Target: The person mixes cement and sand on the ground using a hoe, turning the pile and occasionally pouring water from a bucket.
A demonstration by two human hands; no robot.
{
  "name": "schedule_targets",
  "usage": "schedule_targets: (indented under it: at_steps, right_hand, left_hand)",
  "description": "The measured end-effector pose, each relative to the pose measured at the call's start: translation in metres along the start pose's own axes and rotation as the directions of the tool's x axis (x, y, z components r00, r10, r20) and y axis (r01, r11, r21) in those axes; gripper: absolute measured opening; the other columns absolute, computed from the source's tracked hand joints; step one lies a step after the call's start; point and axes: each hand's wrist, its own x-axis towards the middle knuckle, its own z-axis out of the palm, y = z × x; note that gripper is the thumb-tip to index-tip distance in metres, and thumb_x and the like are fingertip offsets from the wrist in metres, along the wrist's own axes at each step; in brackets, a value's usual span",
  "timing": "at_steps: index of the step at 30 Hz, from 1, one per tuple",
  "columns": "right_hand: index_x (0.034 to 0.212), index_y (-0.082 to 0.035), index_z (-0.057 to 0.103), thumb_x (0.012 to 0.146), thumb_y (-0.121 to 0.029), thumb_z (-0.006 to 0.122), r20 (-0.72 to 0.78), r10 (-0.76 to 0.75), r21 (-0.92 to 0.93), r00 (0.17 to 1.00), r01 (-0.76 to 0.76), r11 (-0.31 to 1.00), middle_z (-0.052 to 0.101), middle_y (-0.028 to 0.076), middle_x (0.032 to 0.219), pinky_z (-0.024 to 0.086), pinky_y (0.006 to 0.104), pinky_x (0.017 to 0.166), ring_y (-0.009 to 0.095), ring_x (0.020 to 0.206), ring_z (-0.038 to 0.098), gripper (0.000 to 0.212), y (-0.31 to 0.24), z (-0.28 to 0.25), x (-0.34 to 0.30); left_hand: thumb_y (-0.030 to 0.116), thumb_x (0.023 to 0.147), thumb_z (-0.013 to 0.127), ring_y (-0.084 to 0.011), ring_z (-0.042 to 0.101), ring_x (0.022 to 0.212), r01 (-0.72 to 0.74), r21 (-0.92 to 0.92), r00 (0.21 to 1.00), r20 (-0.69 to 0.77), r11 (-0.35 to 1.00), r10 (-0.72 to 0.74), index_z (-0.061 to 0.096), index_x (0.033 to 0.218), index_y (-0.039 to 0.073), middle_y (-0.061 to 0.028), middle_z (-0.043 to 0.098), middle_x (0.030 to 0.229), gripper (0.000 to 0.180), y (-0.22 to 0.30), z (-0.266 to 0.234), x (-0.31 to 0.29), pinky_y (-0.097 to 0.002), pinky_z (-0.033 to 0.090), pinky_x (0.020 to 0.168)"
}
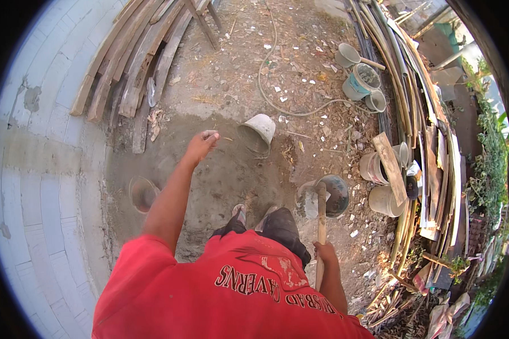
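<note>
My left hand (202, 147) is stretched forward over grey wet cement, its fingers drawn together; whether anything small is between them I cannot make out. Just beyond it, a cement-stained bucket (261, 129) lies tipped on its side. Low at my right side, my right hand (325, 252) is closed around a long wooden handle (322, 226). The upper end of this handle overlaps a bucket (337, 198), and no tool head can be made out. To the left of my left forearm, another bucket (143, 194) stands on the cement. My feet (239, 213) are on the grey patch.
Wooden planks (124, 62) are piled at the far left beside a block wall (39, 186). A hose (260, 79) curves over rubble-strewn ground. Several buckets (356, 87) stand at the right, near a long stack of poles and boards (413, 85). A loose board (389, 168) leans across two pails.
</note>
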Motion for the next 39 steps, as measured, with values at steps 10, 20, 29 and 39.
schedule_targets:
  at_steps: [10, 20, 29, 39]
  right_hand:
    - [0.081, 0.0, 0.064, 0.083, -0.028, 0.068, 0.218, -0.364, -0.65, 0.905, 0.413, 0.638, 0.064, 0.011, 0.068, 0.047, 0.0379, 0.047, 0.021, 0.053, 0.062, 0.028, -0.321, -0.045, 0.197]
    - [0.071, -0.002, 0.07, 0.075, -0.045, 0.071, 0.369, 0.001, -0.842, 0.93, 0.334, -0.424, 0.067, 0.012, 0.065, 0.05, 0.0413, 0.06, 0.027, 0.064, 0.068, 0.043, -0.566, -0.046, 0.324]
    - [0.076, -0.001, 0.071, 0.076, -0.044, 0.072, 0.408, -0.059, -0.748, 0.911, 0.296, -0.594, 0.069, 0.013, 0.071, 0.049, 0.0407, 0.06, 0.025, 0.066, 0.067, 0.043, -0.628, -0.01, 0.266]
    - [0.082, 0.002, 0.07, 0.077, -0.041, 0.073, 0.481, -0.081, -0.716, 0.873, 0.338, -0.611, 0.07, 0.015, 0.078, 0.049, 0.0402, 0.06, 0.024, 0.069, 0.067, 0.043, -0.659, -0.031, 0.226]
  left_hand:
    - [0.031, 0.085, 0.061, -0.0334, 0.066, 0.101, 0.587, 0.458, 0.808, -0.279, 0.668, -0.519, 0.073, 0.102, 0.007, -0.0181, 0.069, 0.108, 0.031, -0.241, 0.022, -0.14, -0.043, 0.05, 0.088]
    - [0.032, 0.075, 0.073, -0.0352, 0.069, 0.085, 0.649, 0.257, 0.738, -0.441, 0.716, -0.511, 0.07, 0.089, 0.011, -0.0141, 0.071, 0.091, 0.025, -0.236, 0.327, -0.125, -0.047, 0.053, 0.075]
    - [0.043, 0.081, 0.061, -0.0374, 0.067, 0.097, 0.734, -0.161, 0.485, -0.554, 0.659, -0.676, 0.07, 0.101, -0.003, -0.0248, 0.068, 0.103, 0.051, -0.226, 0.324, -0.061, -0.0466, 0.053, 0.084]
    - [0.04, 0.087, 0.061, -0.0351, 0.065, 0.097, 0.288, -0.499, 0.364, -0.733, 0.818, -0.575, 0.072, 0.098, 0.009, -0.0167, 0.07, 0.1, 0.035, -0.152, 0.096, -0.058, -0.044, 0.05, 0.085]
